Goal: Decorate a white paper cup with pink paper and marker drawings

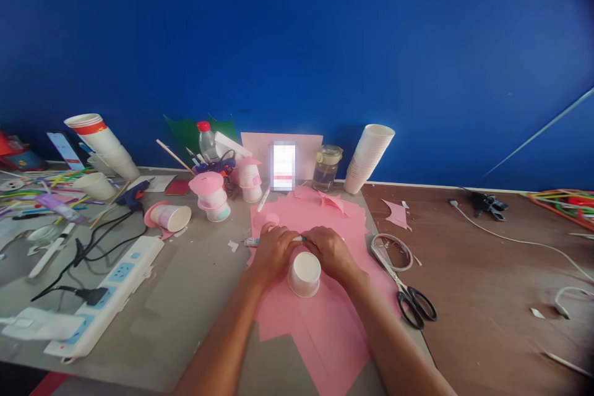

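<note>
My left hand (273,250) is closed round a slim white-and-blue pen (252,241), whose end sticks out to the left. My right hand (328,250) is closed on the same pen from the other side, and the fingers of both hands nearly meet. Most of the pen is hidden in the fingers. Between my wrists a white paper cup (306,275) stands bottom up on pink paper (325,328). Scissors (408,297) with black handles lie to the right of my right forearm, beside a roll of tape (394,252).
Pink-roofed cup models (208,195) stand at the back left, with one lying on its side. A phone (283,167) leans on pink card. Behind are a glass jar (327,168) and stacked paper cups (370,158). A power strip (118,284) and cables lie left.
</note>
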Available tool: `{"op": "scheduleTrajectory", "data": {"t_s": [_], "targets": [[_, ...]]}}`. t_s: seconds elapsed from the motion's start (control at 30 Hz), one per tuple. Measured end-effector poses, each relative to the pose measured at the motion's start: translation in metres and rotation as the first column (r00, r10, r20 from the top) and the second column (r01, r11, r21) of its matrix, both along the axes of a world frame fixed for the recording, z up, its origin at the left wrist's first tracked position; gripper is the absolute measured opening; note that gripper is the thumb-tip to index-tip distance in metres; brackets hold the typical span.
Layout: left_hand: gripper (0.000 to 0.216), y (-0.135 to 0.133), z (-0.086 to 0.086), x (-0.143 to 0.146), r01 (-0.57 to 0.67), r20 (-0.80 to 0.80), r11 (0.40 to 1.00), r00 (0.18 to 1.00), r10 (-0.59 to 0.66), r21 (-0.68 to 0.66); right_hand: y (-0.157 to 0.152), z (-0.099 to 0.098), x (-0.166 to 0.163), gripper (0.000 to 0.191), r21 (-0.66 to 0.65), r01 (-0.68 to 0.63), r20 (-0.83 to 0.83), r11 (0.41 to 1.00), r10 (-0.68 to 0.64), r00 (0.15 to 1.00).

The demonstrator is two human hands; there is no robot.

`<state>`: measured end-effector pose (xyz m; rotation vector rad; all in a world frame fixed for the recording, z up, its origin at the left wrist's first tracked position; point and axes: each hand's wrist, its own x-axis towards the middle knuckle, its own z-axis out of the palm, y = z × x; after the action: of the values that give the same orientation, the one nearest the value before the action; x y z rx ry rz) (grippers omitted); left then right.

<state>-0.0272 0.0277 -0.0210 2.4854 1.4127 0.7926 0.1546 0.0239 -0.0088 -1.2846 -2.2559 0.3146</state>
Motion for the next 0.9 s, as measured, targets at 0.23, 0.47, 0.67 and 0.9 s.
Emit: {"op": "scheduleTrajectory", "data": {"t_s": [0.23,0.47,0.67,0.9], "targets": [[0.020,-0.002,-0.004,0.004,-0.027,-0.234,0.998,0.971,0.040,0.058,0.003,-0.009,-0.005,0.019,-0.017,0.008,0.226,1.000,-0.004,0.974],[0.018,-0.005,-0.003,0.010,-0.034,-0.273,0.999,0.961,0.035,0.009,0.001,-0.016,-0.011,0.019,0.035,0.081,0.248,0.996,-0.087,0.965],[0.024,-0.003,-0.005,0.005,-0.029,-0.243,1.000,0.970,0.027,-0.007,0.001,-0.019,-0.010,0.015,0.017,0.068,0.239,0.998,-0.070,0.969],[0.022,-0.002,-0.009,0.002,-0.016,-0.209,0.999,0.978,0.006,-0.046,0.000,-0.027,-0.012,0.018,0.057,0.093,0.260,0.994,-0.105,0.960]]}}
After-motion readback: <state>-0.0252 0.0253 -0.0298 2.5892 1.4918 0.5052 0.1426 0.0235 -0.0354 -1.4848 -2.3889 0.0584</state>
